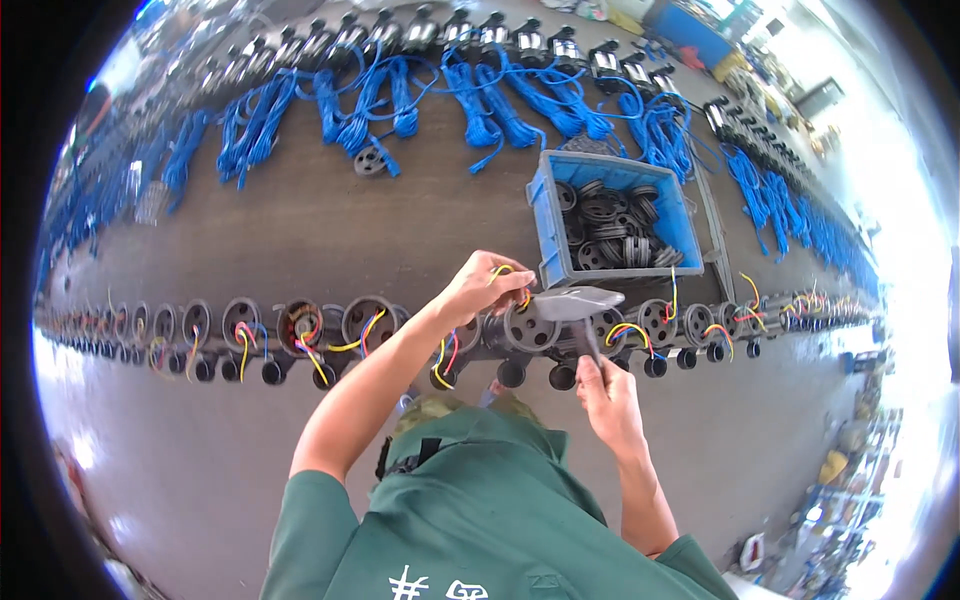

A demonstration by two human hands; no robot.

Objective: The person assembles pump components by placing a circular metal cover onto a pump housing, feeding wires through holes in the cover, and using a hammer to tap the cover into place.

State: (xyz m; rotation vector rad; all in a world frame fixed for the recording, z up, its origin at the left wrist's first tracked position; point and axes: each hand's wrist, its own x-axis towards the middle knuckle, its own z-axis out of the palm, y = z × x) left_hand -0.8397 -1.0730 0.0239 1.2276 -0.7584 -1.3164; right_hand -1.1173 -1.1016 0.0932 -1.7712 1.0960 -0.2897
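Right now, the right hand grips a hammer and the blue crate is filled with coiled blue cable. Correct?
Not quite: the blue crate holds dark round parts instead, as the head view shows. The right hand does grip a hammer.

White characters (408, 583), two showing (cut by lower edge), on green garment (470, 490)

Hammer (580, 303): blurred at head, hidden at handle end by right hand (612, 405)
Yellow wire (499, 269): partly covered by left hand (478, 288)
Dark discs (605, 212): partly buried in blue bin (550, 232)
Housing row (195, 320): too small to tell apart toward both ends
Green shirt (480, 500): cut off by lower edge
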